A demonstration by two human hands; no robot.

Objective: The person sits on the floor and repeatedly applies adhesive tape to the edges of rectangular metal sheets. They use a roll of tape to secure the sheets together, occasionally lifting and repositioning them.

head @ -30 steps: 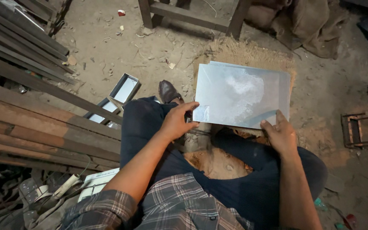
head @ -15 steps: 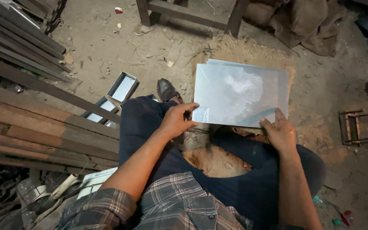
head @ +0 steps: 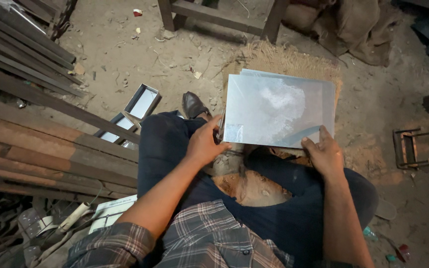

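I sit with my legs in dark trousers spread over a dirt floor. Both hands hold a shiny grey metal sheet flat above my knees; a second sheet's edge peeks out behind it at the top. My left hand grips the sheet's lower left corner. My right hand grips its lower right edge, thumb on top. Under the sheet lies a straw-coloured mat. My black shoe points up-left beside the sheet.
Long rusty steel bars are stacked at the left. Open metal boxes lie on the floor near my left knee. A wooden frame stands at the top, sacks at the upper right, and a small metal bracket at the right.
None of note: both hands keep the same grip on the sheet, which has barely shifted.
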